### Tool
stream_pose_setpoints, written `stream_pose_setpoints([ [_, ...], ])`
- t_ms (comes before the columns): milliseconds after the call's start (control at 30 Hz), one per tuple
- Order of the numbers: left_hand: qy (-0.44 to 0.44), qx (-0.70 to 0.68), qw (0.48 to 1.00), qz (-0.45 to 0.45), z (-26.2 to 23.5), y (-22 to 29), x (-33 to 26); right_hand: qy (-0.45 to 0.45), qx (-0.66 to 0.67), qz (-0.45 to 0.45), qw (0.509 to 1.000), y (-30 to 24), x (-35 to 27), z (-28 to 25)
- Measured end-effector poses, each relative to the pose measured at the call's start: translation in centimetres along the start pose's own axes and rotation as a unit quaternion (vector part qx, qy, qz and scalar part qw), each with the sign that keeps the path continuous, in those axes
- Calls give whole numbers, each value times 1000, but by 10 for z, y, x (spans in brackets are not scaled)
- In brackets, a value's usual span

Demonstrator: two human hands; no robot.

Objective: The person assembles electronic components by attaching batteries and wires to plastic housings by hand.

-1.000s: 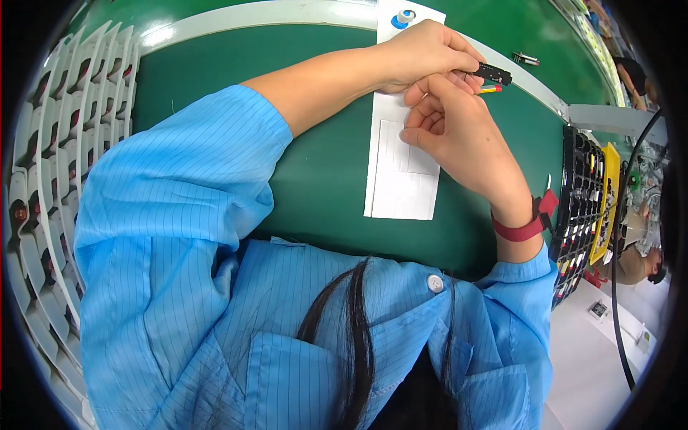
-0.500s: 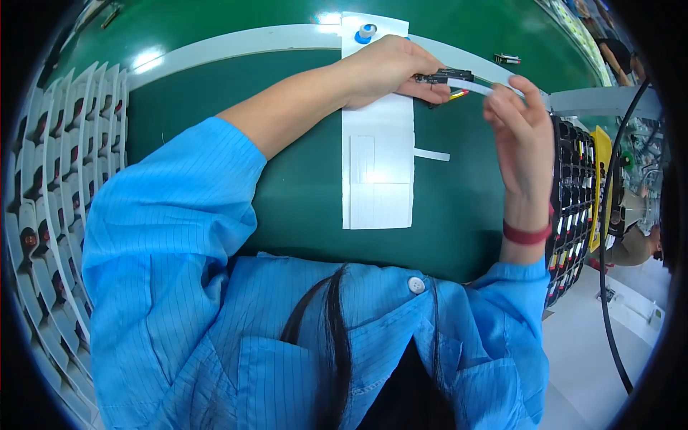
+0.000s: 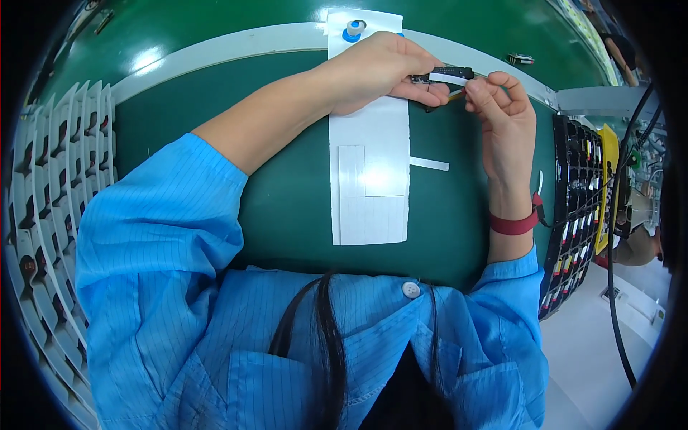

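Note:
My left hand point(image 3: 383, 72) reaches across to the far side of the mat, its fingers closed around a small black electronic part point(image 3: 453, 72) with thin wires. A narrow white strip point(image 3: 446, 79) lies along the near side of that part. At the strip's right end, my right hand point(image 3: 505, 115) is closed in a pinch, with a red strap around its wrist. Its fingertips partly hide the strip's end and the coloured wires point(image 3: 454, 94). Below my left hand lies a long white sheet point(image 3: 387, 218), with another short white strip point(image 3: 430, 164) sticking out from its right edge.
A small white-and-blue object point(image 3: 353, 30) stands at the sheet's far end. White slotted trays point(image 3: 61, 179) line the left side. A black rack point(image 3: 573, 208) holding small parts is at the right, beside a hanging black cable point(image 3: 613, 287). Another small part point(image 3: 520, 59) lies beyond the mat.
My right hand has moved left toward the black part and its fingers have closed in. The white strip, bowed out before, now lies nearer along the part. The left hand keeps its hold.

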State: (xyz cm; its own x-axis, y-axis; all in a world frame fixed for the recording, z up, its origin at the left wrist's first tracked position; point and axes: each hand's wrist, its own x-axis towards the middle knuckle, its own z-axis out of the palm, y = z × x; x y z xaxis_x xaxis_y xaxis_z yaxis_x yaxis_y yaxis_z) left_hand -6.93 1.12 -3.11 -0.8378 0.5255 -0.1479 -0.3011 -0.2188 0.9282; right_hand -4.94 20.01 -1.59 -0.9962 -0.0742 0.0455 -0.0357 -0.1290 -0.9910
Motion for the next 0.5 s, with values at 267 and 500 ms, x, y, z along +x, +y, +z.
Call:
stream_pose_setpoints([
  [267, -9, 5, 1000, 3, 0, 0, -2, 25, -37, -40, 998, 1, -4, 6],
  [500, -8, 17, 1000, 5, 2, 1, -3, 27, -29, -40, 998, 2, -4, 5],
])
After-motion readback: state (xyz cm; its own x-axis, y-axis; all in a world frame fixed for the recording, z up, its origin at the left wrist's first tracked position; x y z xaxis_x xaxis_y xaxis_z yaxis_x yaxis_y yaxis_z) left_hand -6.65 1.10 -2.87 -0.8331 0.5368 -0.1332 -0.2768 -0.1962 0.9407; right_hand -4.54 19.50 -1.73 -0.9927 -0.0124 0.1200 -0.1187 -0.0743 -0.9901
